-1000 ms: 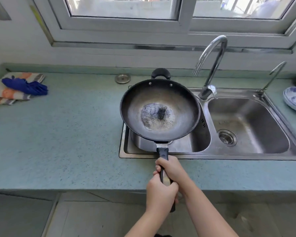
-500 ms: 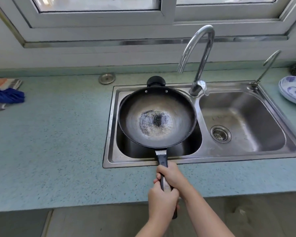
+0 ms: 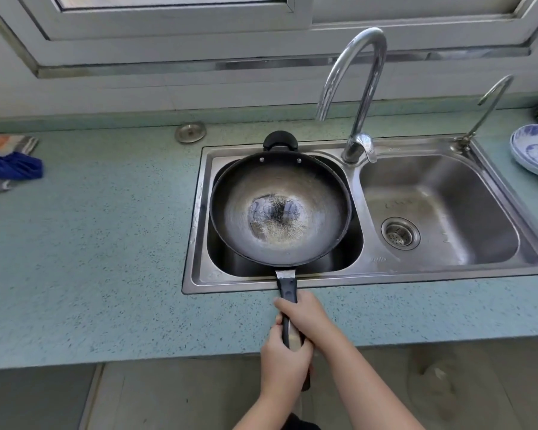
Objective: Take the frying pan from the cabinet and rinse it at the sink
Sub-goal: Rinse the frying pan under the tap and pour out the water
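A dark round frying pan (image 3: 280,206) with a worn, pale centre hangs over the left basin of the steel double sink (image 3: 367,268). Its small black helper handle points at the wall, and its long black handle reaches back over the counter's front edge. My right hand (image 3: 308,316) grips the handle nearer the pan. My left hand (image 3: 284,364) grips it just behind, closer to me. The tall curved tap (image 3: 359,88) stands behind the divider between the basins, its spout ending above and right of the pan. No water is running.
The right basin (image 3: 441,209) shows a drain strainer. A thin second tap (image 3: 485,110) stands at the sink's back right corner. Blue-patterned dishes (image 3: 536,150) sit at the far right. A blue cloth on a striped towel (image 3: 7,162) lies at the left, a round metal cap (image 3: 190,132) by the wall.
The pan, held in both hands, has come lower and sits more squarely over the left basin. My view has shifted left to right, so the towel has slid to the left edge.
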